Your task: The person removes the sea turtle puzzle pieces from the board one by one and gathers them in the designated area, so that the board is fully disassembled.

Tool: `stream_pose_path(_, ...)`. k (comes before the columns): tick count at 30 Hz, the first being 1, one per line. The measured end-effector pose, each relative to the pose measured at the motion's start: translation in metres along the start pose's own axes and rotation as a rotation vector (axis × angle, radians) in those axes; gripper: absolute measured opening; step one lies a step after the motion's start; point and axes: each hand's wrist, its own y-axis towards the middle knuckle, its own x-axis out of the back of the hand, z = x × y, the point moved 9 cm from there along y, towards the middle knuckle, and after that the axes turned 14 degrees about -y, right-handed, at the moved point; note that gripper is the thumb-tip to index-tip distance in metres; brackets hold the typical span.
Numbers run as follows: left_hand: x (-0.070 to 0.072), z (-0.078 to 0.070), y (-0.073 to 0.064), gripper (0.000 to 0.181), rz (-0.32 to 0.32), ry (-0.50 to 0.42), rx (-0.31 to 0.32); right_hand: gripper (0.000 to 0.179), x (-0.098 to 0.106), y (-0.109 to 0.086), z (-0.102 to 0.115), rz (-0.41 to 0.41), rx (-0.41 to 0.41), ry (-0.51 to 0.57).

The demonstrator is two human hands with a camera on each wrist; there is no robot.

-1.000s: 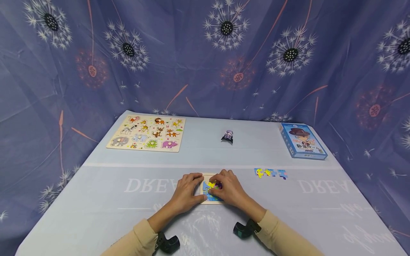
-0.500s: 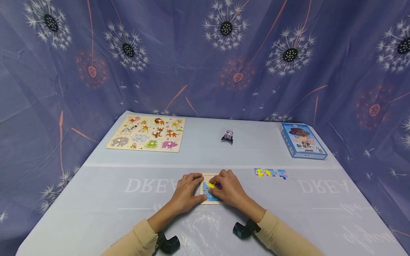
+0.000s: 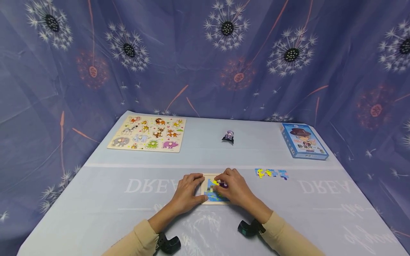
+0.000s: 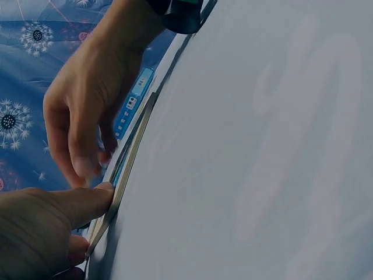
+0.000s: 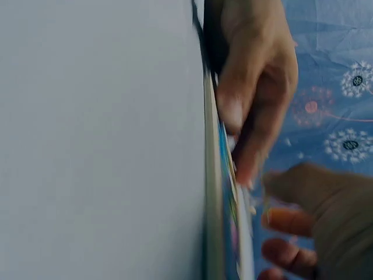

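A small wooden jigsaw tray (image 3: pixel 216 203) with a pale rim lies on the table in front of the person. My left hand (image 3: pixel 186 192) holds its left side, fingers at the far corner and thumb on the near rim. Over the tray, my right hand (image 3: pixel 236 188) pinches a small puzzle piece (image 5: pixel 267 211) between thumb and index finger; the fingers largely hide it. Blue and yellow picture (image 3: pixel 209 195) shows inside the tray, and the right hand covers its right part. Several loose puzzle pieces (image 3: pixel 271 173) lie in a row beyond the tray to the right.
An animal peg puzzle board (image 3: pixel 147 134) lies at the back left. A small dark clip-like item with a purple top (image 3: pixel 228 136) sits at the back middle. A blue card game box (image 3: pixel 304 141) lies at the back right, before a dandelion-print curtain (image 3: pixel 205 71).
My right hand has shifted slightly right and drawn a piece away from the tray's upper left, where a smooth picture now shows. The left hand keeps its place.
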Motion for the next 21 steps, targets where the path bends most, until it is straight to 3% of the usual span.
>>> stream_pose_path(7,0.0,0.001,0.001,0.061,-0.008,0.01,0.003,0.024,0.025,-0.023,-0.06,0.0,-0.029,0.054)
stream_pose_path(13,0.0,0.003,0.001,0.061,-0.004,0.006,0.016,0.023,0.037,-0.047,-0.113,0.003,-0.009,0.006)
stream_pose_path(21,-0.001,0.002,0.0,0.061,0.002,-0.005,0.02,0.026,0.035,-0.063,-0.151,0.102,-0.018,-0.053)
